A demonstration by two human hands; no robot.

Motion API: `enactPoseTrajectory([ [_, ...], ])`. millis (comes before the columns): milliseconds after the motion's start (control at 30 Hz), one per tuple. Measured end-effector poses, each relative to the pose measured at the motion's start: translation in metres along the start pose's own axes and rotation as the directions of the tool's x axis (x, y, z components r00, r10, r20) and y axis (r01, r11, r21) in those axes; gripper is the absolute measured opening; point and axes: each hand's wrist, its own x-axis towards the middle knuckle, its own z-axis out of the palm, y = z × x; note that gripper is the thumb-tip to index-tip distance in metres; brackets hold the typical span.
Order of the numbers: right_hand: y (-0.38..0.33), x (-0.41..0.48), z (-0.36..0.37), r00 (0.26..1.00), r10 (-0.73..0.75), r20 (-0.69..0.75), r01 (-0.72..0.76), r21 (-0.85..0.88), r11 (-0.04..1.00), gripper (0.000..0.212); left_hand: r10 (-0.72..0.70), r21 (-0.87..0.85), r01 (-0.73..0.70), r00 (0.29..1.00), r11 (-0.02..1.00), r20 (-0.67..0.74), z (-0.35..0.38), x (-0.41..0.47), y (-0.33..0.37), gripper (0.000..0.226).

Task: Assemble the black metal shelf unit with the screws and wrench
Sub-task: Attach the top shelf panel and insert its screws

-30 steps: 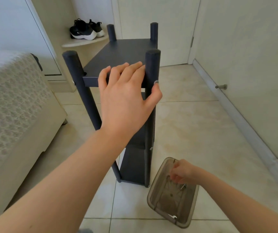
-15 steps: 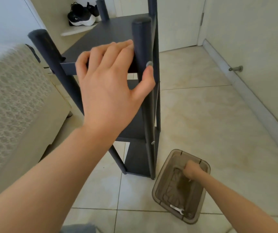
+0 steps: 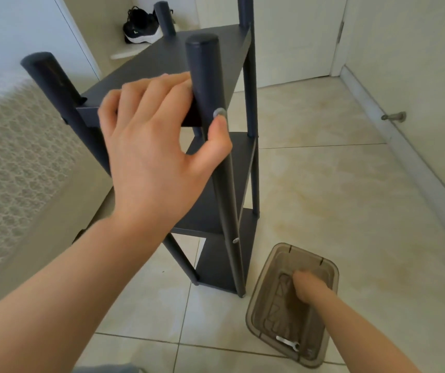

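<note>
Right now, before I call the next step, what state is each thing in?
shelf unit: upright on the floor, three shelves fitted.
screw: seated in the near post, thumb beside it.
left hand: grips the top shelf and post.
right hand: down in the bin, blurred; grip unclear.
bin: open, on the floor.
wrench: lying loose in the bin, untouched.

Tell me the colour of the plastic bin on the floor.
The plastic bin is translucent smoky brown, seen best in the head view.
</note>
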Motion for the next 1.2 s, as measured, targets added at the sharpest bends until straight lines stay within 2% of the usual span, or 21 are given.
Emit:
enactPoseTrajectory([
  [433,0.010,0.022,-0.001,0.989,-0.099,-0.106,0.095,-0.036,0.995,0.031,-0.019,-0.006,0.019,1.000,1.000,0.020,0.001,0.001,0.005,0.030],
  [567,0.006,0.022,-0.001,0.980,-0.067,-0.185,0.045,-0.120,0.992,0.033,-0.030,-0.006,0.030,0.999,1.000,0.025,0.001,0.001,0.005,0.031],
  [700,0.006,0.023,0.006,0.984,-0.032,-0.175,0.006,-0.150,0.989,0.034,-0.041,-0.010,0.041,0.999,0.999,0.034,0.000,0.001,0.006,0.032],
  [1200,0.005,0.026,0.003,0.976,-0.045,-0.214,-0.013,-0.262,0.965,0.035,-0.044,0.002,0.044,0.999,0.999,-0.008,0.005,0.001,0.007,0.035],
])
